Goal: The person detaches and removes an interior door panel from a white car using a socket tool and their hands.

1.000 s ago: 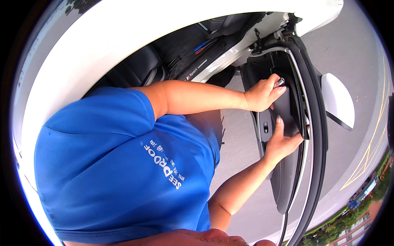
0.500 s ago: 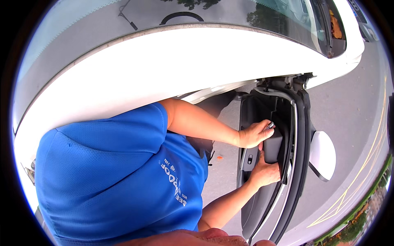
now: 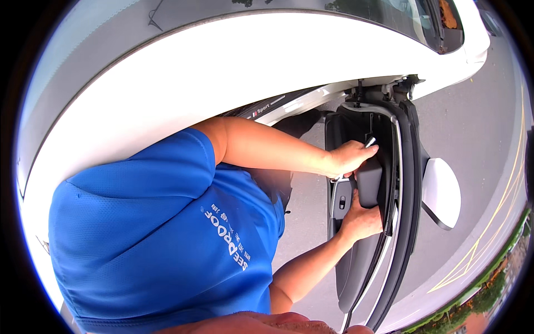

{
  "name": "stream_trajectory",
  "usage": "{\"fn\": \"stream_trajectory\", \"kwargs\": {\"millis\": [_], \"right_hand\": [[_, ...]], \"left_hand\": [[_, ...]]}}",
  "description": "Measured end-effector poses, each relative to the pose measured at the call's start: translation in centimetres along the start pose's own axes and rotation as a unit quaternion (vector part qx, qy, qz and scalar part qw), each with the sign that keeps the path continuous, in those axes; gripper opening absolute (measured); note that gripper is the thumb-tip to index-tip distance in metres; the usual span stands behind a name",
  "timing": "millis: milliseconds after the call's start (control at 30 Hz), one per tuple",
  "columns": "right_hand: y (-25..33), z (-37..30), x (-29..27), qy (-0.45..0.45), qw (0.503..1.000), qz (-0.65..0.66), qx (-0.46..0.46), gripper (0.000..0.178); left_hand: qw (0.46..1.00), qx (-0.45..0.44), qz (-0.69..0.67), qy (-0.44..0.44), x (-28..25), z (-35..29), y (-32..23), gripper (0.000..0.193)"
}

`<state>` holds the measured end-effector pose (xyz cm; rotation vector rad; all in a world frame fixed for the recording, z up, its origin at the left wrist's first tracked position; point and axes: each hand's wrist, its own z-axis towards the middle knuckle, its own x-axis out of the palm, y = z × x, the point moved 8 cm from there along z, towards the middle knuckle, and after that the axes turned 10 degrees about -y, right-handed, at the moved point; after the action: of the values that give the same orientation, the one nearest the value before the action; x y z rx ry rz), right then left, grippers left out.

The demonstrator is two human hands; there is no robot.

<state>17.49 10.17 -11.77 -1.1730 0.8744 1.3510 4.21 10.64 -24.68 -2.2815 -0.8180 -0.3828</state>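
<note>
I face the inner panel of an open car door point(image 3: 356, 278). My left hand point(image 3: 349, 157), the upper one, is closed around a short rod-like tool point(image 3: 370, 142) with a shiny silver end; its exact kind does not show. It rests over the top of a grey box-shaped armrest piece point(image 3: 369, 186). A small silvery bit point(image 3: 336, 179) pokes out below that hand. At the lower end of the armrest piece is my right hand point(image 3: 362, 221), its thumb along the near side. Its other fingers are hidden behind the piece.
A switch panel point(image 3: 342, 204) sits left of the armrest piece. The white car body point(image 3: 222, 67) curves above my arms. Beyond the door juts a white side mirror point(image 3: 441, 192). Grey pavement point(image 3: 473, 133) with yellow lines lies past it.
My left hand has shifted up along the panel, and the tool's silver end now points up and right. My right hand stays at the armrest piece. The whole view has shifted slightly.
</note>
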Motion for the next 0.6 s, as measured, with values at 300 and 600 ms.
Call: {"fn": "stream_trajectory", "kwargs": {"millis": [300,600], "right_hand": [[0.8,0.7,-0.6,-0.060,0.998,0.018,-0.031,0.084],[-0.3,-0.3,0.6,-0.066,0.997,-0.026,0.022,0.081]], "left_hand": [[0.938,0.277,0.163,-0.127,1.6,-2.3,-3.2,0.046],[0.919,0.313,0.183,-0.155,1.7,-1.4,-2.8,0.048]]}}
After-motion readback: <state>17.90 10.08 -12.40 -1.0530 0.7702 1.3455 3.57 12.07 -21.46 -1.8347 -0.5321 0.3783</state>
